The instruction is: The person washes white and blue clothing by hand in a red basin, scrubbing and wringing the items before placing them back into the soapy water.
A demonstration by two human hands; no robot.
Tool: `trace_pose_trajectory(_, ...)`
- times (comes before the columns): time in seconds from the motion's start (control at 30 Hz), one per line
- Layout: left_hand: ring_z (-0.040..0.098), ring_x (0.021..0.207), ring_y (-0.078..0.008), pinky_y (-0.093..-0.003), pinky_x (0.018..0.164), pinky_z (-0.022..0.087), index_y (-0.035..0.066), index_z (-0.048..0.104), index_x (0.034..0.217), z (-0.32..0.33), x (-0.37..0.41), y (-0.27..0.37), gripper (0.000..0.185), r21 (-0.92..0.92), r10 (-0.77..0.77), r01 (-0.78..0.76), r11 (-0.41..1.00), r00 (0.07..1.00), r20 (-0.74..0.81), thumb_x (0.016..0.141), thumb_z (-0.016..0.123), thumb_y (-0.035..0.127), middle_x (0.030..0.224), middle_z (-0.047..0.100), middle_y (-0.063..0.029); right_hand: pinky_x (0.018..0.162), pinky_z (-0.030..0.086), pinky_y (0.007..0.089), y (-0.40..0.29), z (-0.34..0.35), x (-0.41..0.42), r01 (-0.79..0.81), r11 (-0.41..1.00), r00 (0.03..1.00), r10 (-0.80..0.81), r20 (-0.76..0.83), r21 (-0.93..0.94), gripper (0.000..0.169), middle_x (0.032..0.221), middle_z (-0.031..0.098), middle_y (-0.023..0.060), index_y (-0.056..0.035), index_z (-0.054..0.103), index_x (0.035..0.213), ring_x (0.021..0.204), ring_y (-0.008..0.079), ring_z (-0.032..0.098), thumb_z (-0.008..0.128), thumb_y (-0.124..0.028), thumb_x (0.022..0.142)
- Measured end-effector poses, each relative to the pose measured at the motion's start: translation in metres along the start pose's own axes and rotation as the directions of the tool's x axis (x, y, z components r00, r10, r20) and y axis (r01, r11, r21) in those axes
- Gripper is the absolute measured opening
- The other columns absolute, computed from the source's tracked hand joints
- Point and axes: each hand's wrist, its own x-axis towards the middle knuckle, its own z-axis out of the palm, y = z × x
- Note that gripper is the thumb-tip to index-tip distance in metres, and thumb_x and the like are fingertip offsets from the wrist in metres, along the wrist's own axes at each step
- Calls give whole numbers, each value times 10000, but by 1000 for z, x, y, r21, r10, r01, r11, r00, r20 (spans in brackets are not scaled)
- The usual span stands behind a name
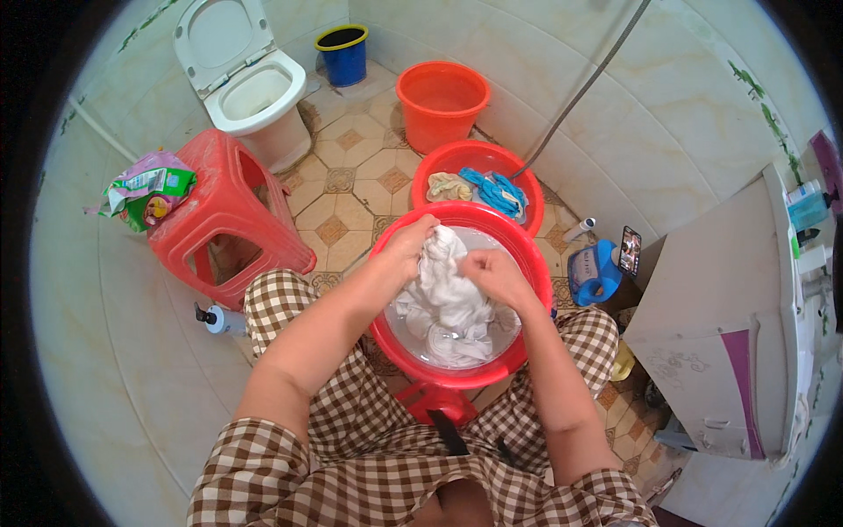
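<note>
A wet white cloth (448,290) lies bunched in a red plastic basin (537,290) that holds cloudy water. My left hand (413,249) grips the upper end of this cloth above the basin's far left part. On the cloth's right side is my right hand (489,271), its fingers curled against the fabric; whether they pinch it cannot be made out. The lower part of the cloth rests in the water. Just beyond stands a second red basin (537,207) with a blue cloth (494,191) and a cream cloth (449,187) in it.
An orange-red bucket (438,125) stands past the basins, near a shower hose (579,92). At left are a red plastic stool (217,158) bearing a plastic packet (148,188), a pump bottle (225,320) and a toilet (260,95). A blue detergent jug (591,271), phone (629,250) and cabinet (705,263) are right.
</note>
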Motion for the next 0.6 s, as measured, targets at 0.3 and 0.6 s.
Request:
trace_pose_trajectory(0.3,676,837,-277,-446,840,553,60,635,905,-5,-22,20,156,-108,-83,108,988,973,217,771,615,137,865,683,-97,767,500,374,-5,4,-14,-20,969,985,-23,-173,-245,455,943,633,141,-16,556,1143,860,260,622,692,-349,863)
trace_pose_trajectory(0.6,661,999,-307,-479,956,502,15,628,1135,7,-47,24,302,-59,-180,215,975,917,356,869,628,158,1100,680,-166,814,461,415,15,6,3,64,984,994,-78,-81,-164,322,948,621,217,-7,583,1049,917,340,599,545,-315,966)
